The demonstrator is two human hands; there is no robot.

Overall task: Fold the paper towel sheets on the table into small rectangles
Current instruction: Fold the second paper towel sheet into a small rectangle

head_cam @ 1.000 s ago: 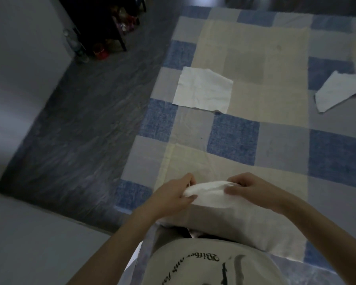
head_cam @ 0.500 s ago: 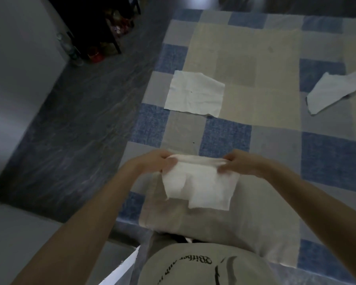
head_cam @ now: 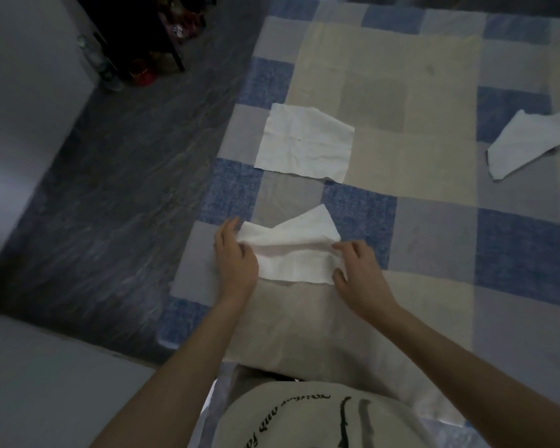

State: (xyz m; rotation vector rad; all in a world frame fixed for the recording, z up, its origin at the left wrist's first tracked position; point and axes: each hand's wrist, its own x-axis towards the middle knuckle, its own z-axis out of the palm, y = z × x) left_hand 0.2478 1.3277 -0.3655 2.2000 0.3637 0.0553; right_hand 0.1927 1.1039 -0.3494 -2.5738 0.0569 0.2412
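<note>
I've brought the paper towel sheet (head_cam: 293, 253) down from where I held it up half a second ago, and it now lies half-folded on the checked cloth (head_cam: 434, 240) at lower centre of the frame. My left hand (head_cam: 236, 257) and right hand (head_cam: 358, 273) pinch its two ends, so the first crease can be pressed. A flat sheet (head_cam: 304, 142) above and a crumpled one (head_cam: 530, 140) at the right edge await folding.

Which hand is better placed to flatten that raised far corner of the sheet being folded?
Right, probably. The raised corner juts up on the right half of the sheet, just beyond the right hand. The left hand holds the opposite edge and could anchor it.
</note>
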